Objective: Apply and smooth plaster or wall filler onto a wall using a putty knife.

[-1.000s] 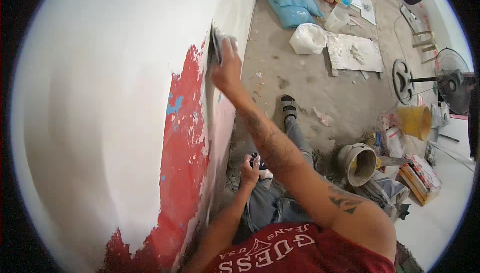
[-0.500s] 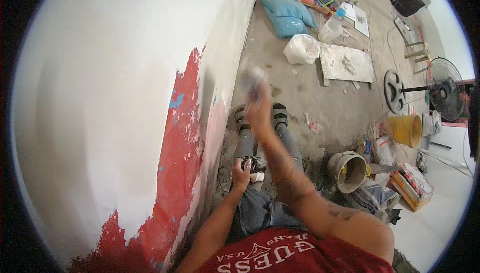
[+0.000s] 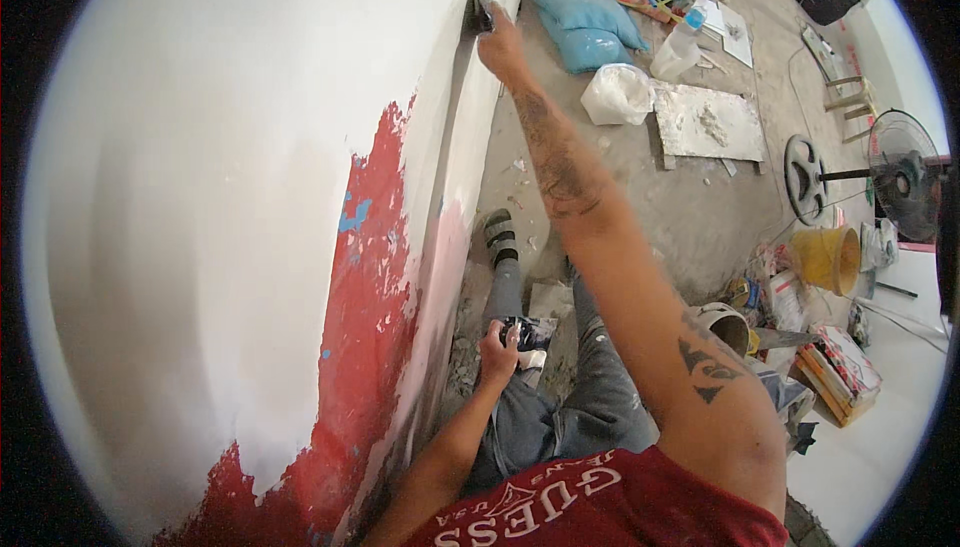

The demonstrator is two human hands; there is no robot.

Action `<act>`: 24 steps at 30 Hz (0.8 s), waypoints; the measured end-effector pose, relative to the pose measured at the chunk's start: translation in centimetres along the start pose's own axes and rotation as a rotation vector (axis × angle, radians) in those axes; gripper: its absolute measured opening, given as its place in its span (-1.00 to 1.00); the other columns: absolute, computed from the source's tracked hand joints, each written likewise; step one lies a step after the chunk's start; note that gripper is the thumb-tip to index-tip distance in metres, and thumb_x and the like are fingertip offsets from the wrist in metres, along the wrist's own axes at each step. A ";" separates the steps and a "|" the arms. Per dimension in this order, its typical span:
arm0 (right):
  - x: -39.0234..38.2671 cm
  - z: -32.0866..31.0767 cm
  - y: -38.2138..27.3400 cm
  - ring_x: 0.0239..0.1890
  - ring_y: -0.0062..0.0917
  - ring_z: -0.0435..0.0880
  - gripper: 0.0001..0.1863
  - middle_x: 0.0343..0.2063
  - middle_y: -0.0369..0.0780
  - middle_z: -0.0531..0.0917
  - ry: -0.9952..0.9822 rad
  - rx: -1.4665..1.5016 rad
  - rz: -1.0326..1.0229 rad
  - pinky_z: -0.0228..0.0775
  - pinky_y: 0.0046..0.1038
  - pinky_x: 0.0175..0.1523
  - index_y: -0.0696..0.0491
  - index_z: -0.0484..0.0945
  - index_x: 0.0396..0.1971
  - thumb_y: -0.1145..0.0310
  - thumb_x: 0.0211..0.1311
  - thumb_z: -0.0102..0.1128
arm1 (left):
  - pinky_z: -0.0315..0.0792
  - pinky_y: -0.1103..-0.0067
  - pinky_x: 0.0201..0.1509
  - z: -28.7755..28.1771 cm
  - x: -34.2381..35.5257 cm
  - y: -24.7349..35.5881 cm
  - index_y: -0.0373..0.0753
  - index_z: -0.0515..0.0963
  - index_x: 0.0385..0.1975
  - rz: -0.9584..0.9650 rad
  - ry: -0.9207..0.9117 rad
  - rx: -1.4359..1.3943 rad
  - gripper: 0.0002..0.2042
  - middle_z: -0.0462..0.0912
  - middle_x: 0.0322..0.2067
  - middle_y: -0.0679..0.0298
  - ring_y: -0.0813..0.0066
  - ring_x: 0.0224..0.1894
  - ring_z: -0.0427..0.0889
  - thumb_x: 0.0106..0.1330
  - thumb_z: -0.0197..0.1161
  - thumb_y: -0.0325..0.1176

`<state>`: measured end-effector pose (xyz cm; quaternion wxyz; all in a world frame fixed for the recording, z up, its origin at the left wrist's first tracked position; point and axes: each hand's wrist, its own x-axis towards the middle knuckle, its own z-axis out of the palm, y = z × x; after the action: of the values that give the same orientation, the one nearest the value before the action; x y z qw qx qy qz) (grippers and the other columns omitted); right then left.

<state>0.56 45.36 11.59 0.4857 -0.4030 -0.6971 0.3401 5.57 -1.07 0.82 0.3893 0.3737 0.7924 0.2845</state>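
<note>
My right arm is stretched far forward, and my right hand [image 3: 503,52] grips a dark-bladed putty knife [image 3: 477,13]. Its blade meets the white wall [image 3: 220,147] close to the corner edge. Low in front of my lap, my left hand [image 3: 497,352] is closed round a dark, putty-smeared scraper [image 3: 530,335]; white paste clings to it. Between the white coating and the wall's edge runs a ragged patch of red paint [image 3: 362,267] with small blue flecks.
A white board with putty [image 3: 710,125] lies on the floor beside a white bag [image 3: 617,95], a plastic bottle [image 3: 677,50] and a blue cushion [image 3: 590,22]. Farther right stand a fan [image 3: 903,167], a yellow bucket [image 3: 826,259] and a pale bucket [image 3: 722,327].
My right hand has swung forward and left, from above my feet to the far part of the wall, bringing the putty knife against it. My left hand stays low, near my lap.
</note>
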 end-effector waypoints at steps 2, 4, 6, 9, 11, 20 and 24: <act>-0.9 1.3 -1.0 0.09 -0.11 0.24 -0.45 -0.02 0.08 0.32 0.052 -0.036 0.030 0.05 -0.38 0.17 0.30 0.21 0.00 0.64 -0.17 -0.15 | 0.31 0.30 -0.28 0.5 0.0 -1.4 -0.42 0.36 -0.37 0.001 0.023 -0.028 -0.73 0.46 -0.46 -0.14 -0.13 -0.30 0.43 0.09 0.12 -0.31; -2.1 2.1 -1.1 0.07 -0.09 0.24 -0.47 -0.02 0.10 0.31 0.128 -0.124 0.049 0.06 -0.37 0.16 0.31 0.23 -0.03 0.64 -0.17 -0.15 | 0.31 0.29 -0.26 1.3 0.2 -2.0 -0.42 0.36 -0.36 0.006 0.035 -0.063 -0.72 0.46 -0.45 -0.15 -0.13 -0.29 0.44 0.10 0.12 -0.30; -4.4 2.7 -1.5 0.10 0.02 0.16 -0.38 0.00 0.20 0.23 0.106 -0.088 0.044 0.07 -0.25 0.16 0.26 0.19 0.01 0.65 -0.27 -0.12 | 0.32 0.29 -0.22 1.5 0.2 -2.1 -0.44 0.37 -0.32 0.038 0.078 -0.032 -0.69 0.48 -0.42 -0.16 -0.13 -0.27 0.44 0.11 0.11 -0.27; -9.8 3.5 -4.8 0.12 -0.04 0.16 -0.46 0.03 0.13 0.24 0.079 -0.078 0.164 0.02 -0.27 0.18 0.27 0.21 0.00 0.62 -0.13 -0.07 | 0.34 0.29 -0.18 1.0 0.3 -2.4 -0.45 0.38 -0.29 -0.012 0.019 0.016 -0.66 0.49 -0.38 -0.15 -0.12 -0.25 0.45 0.13 0.11 -0.24; -13.1 3.3 -7.7 0.12 -0.04 0.17 -0.41 0.07 0.13 0.17 -0.015 -0.122 0.193 0.06 -0.27 0.16 0.25 0.18 0.03 0.61 -0.16 -0.04 | 0.34 0.30 -0.20 1.3 0.1 -3.3 -0.44 0.38 -0.31 -0.023 0.051 -0.027 -0.67 0.50 -0.39 -0.14 -0.10 -0.26 0.46 0.13 0.10 -0.24; -27.8 1.6 -19.5 0.02 0.05 0.23 -0.44 -0.06 0.13 0.32 -0.131 0.098 0.247 0.12 -0.16 0.08 0.12 0.24 0.01 0.65 -0.15 -0.13 | 0.02 0.43 0.15 4.7 -0.7 -13.5 -0.27 -0.03 0.10 -0.016 -0.320 -0.374 -0.43 0.12 0.07 0.07 0.26 0.15 0.04 0.19 0.00 -0.13; -27.0 -3.8 -15.5 0.04 -0.14 0.28 -0.37 -0.03 0.03 0.33 -0.138 0.182 0.110 0.02 -0.26 0.17 0.11 0.22 0.06 0.67 -0.19 -0.21 | 0.26 0.26 -0.15 2.8 -0.8 -3.5 -0.41 0.38 -0.28 0.240 0.143 -0.091 -0.67 0.49 -0.34 -0.09 -0.03 -0.19 0.43 0.08 0.13 -0.27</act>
<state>6.07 14.76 15.23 0.4518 -0.3708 -0.6719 0.4550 6.91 -3.23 -2.95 0.3115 0.4264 0.7540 0.3906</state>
